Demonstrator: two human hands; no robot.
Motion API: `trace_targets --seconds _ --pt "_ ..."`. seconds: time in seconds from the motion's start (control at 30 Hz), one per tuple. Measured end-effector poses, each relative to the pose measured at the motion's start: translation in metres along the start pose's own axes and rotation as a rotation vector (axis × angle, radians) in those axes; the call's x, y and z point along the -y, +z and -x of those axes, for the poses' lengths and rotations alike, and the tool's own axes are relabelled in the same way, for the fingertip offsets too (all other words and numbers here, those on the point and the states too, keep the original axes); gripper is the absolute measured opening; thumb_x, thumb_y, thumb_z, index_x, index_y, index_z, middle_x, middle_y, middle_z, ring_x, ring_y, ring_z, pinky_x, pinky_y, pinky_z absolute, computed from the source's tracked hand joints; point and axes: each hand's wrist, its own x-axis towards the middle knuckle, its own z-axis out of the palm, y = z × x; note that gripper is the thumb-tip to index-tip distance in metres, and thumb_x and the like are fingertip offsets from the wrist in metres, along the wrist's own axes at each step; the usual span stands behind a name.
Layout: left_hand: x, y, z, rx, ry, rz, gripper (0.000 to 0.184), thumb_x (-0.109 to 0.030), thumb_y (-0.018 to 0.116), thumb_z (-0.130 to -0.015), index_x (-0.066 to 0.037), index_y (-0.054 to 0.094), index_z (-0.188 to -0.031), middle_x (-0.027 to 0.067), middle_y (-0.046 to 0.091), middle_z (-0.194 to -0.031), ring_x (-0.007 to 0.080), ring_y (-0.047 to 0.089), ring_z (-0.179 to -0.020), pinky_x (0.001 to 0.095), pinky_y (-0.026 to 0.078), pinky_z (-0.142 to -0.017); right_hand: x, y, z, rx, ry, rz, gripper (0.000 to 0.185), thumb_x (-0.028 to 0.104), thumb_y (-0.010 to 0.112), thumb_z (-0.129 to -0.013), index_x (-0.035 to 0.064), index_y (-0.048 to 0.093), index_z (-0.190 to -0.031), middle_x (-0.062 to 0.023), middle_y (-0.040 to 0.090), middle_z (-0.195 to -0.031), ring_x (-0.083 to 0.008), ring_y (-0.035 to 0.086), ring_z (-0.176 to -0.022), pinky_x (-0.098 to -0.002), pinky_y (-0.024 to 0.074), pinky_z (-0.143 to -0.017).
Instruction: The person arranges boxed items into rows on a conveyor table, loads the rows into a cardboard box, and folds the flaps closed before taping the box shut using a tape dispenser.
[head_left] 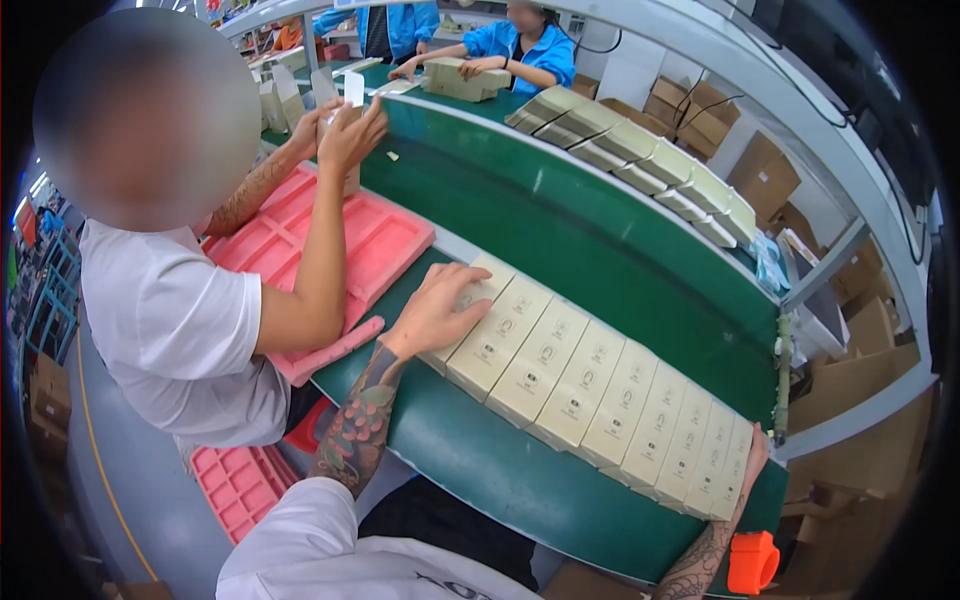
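A row of several cream boxes (575, 385) with small printed icons stands side by side along the near edge of the green work surface. My left hand (440, 308) lies over the left end of this row, fingers spread and thumb apart, touching the tops of the end boxes. At the opposite end, my right hand (752, 470) is laid flat along the outer side of the last box. Its fingers look straight, though they are partly hidden. The row lies between my two hands.
A co-worker at left holds up a small white carton (353, 90) above a pink compartment tray (385, 250). Behind runs a green conveyor belt (560, 230), with more cream boxes (640, 160) beyond it. An orange tape dispenser (752, 562) sits at lower right.
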Motion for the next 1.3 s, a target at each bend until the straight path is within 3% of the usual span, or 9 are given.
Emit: trace_targets --seconds 0.07,0.17,0.33,0.43,0.63,0.77,0.83,1.17,1.3 --pt "0.008 0.001 -0.001 -0.022 0.009 0.03 0.049 -0.019 0.066 -0.085 -0.004 0.049 -0.129 0.0145 0.059 -0.116 0.0266 0.053 -0.11 0.0352 0.042 -0.097 0.001 0.002 -0.001 -0.007 -0.015 -0.003 0.037 0.03 0.05 -0.099 -0.0034 0.066 -0.092 -0.0048 0.063 -0.079 -0.0121 0.057 -0.069 -0.0264 0.0457 -0.064" --pt "0.012 -0.017 -0.009 -0.357 -0.132 0.846 0.068 -0.01 0.064 -0.089 -0.004 0.024 -0.142 0.015 0.061 -0.116 0.021 0.059 -0.104 0.0311 0.047 -0.09 0.005 0.003 0.002 -0.015 -0.026 -0.006 0.038 0.03 0.05 -0.099 -0.0038 0.066 -0.092 -0.0047 0.063 -0.079 -0.0118 0.056 -0.067 -0.026 0.0453 -0.062" --pt "0.016 -0.107 -0.038 -1.029 -0.108 1.028 0.062 -0.016 0.055 -0.094 -0.007 0.019 -0.144 0.0181 0.059 -0.121 0.0212 0.062 -0.093 0.0321 0.051 -0.077 0.023 0.011 0.016 -0.014 -0.069 0.089 0.037 0.029 0.051 -0.099 -0.0046 0.065 -0.092 -0.0045 0.062 -0.079 -0.0117 0.055 -0.069 -0.0262 0.0449 -0.066" --pt "0.024 -0.13 -0.046 -1.087 -0.056 1.068 0.06 -0.014 0.053 -0.094 -0.008 0.019 -0.143 0.0171 0.059 -0.121 0.0219 0.062 -0.092 0.0328 0.05 -0.075 0.015 0.005 0.007 0.0 -0.084 0.15 0.038 0.03 0.052 -0.098 -0.0057 0.065 -0.095 -0.0052 0.063 -0.08 -0.0122 0.055 -0.072 -0.0265 0.0445 -0.07" --pt "0.032 -0.05 -0.034 -0.32 -0.062 0.37 0.031 -0.018 0.061 -0.089 -0.003 0.058 -0.116 0.0144 0.063 -0.113 0.0212 0.062 -0.096 0.031 0.048 -0.083 -0.003 -0.005 -0.002 -0.009 -0.057 0.092 0.037 0.032 0.058 -0.095 -0.0047 0.066 -0.098 -0.0039 0.064 -0.087 -0.0115 0.055 -0.077 -0.0259 0.0445 -0.072" --pt "0.023 0.009 -0.021 0.068 0.107 0.022 0.039 -0.018 0.069 -0.082 -0.005 0.059 -0.117 0.0187 0.057 -0.119 0.0348 0.051 -0.116 0.0405 0.039 -0.101 0.015 0.006 0.01 0.059 0.097 -0.027 0.029 0.025 0.06 -0.093 -0.0022 0.068 -0.098 -0.0018 0.065 -0.086 -0.0096 0.058 -0.077 -0.0241 0.0463 -0.071" --pt "0.022 0.02 -0.017 0.073 0.278 -0.231 0.038 -0.015 0.067 -0.083 -0.006 0.058 -0.118 0.0208 0.051 -0.127 0.0388 0.045 -0.119 0.0425 0.036 -0.102 0.006 0.004 0.006 -0.059 0.039 0.018 0.031 0.026 0.062 -0.092 -0.0029 0.069 -0.101 -0.0026 0.066 -0.085 -0.01 0.057 -0.075 -0.0251 0.0456 -0.07" --pt "0.009 0.023 -0.015 0.083 0.232 -0.267 0.036 -0.016 0.067 -0.083 -0.006 0.059 -0.117 0.0226 0.05 -0.129 0.0397 0.045 -0.119 0.0435 0.037 -0.102 0.005 -0.001 0.006 -0.034 0.062 0.018 0.03 0.021 0.058 -0.092 -0.0035 0.068 -0.107 -0.0054 0.068 -0.101 -0.0131 0.06 -0.089 -0.0258 0.0461 -0.082" --pt "0.003 0.017 -0.013 0.111 0.17 -0.242 0.039 -0.027 0.067 -0.084 -0.005 0.06 -0.116 0.0224 0.05 -0.129 0.0393 0.044 -0.122 0.0439 0.037 -0.104 -0.013 -0.012 -0.009 0.022 -0.035 0.03 0.032 0.026 0.056 -0.095 -0.0029 0.068 -0.1 -0.005 0.066 -0.089 -0.0117 0.059 -0.079 -0.0261 0.0482 -0.073"
